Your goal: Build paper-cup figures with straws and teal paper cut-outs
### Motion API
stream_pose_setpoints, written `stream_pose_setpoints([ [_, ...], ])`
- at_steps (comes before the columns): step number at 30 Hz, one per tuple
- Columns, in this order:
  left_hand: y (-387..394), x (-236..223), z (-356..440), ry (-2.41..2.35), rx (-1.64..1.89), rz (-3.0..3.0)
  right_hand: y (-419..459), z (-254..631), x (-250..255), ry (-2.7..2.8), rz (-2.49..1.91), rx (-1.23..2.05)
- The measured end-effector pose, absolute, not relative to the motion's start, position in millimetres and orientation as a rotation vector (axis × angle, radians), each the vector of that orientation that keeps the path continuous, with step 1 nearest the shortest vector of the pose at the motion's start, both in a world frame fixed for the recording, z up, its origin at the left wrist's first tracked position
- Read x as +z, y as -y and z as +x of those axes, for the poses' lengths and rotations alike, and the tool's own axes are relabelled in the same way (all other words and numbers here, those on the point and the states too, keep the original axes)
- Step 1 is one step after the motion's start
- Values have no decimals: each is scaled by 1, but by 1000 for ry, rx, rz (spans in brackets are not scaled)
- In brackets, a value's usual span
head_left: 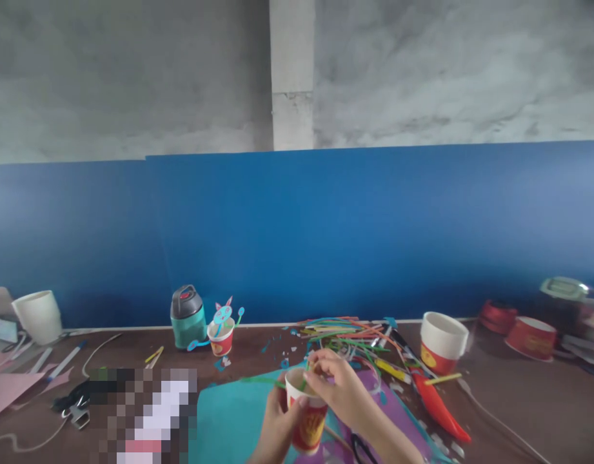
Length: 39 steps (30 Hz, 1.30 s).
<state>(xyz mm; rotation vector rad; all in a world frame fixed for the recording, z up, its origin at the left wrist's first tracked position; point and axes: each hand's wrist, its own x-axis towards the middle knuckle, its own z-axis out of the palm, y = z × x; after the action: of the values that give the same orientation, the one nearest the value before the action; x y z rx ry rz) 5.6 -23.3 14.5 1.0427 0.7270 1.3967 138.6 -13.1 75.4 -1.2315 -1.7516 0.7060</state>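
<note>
My left hand (277, 425) is wrapped round a red and white paper cup (307, 433), held upright low in the middle of the view. At the cup's rim, my right hand (336, 385) pinches a thin green straw (305, 380) that dips into the opening. Another green straw (260, 379) sticks out sideways to the left of the cup. Under the hands lie a turquoise sheet (229, 419) and a purple sheet (400, 422). A dark loop (362, 449), perhaps a scissors handle, shows by my right forearm. Fingers hide part of the rim.
Behind stands a cup with a blue paper cat (222, 315), beside a teal flask (188, 327). Many coloured straws (345, 332) are heaped at the back. To the right are stacked paper cups (442, 341), a yellow cutter (392, 370) and a red pointed object (439, 409).
</note>
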Motion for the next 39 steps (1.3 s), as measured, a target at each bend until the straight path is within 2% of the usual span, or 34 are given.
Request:
stream_pose_setpoints([
  [14, 27, 13, 8, -675, 1461, 1051, 20, 140, 85, 1892, -1213, 769],
  [32, 36, 20, 5, -674, 1529, 1082, 18, 140, 89, 1739, -1306, 745],
  [39, 35, 19, 4, -668, 1451, 987, 16, 139, 82, 1861, -1229, 827],
])
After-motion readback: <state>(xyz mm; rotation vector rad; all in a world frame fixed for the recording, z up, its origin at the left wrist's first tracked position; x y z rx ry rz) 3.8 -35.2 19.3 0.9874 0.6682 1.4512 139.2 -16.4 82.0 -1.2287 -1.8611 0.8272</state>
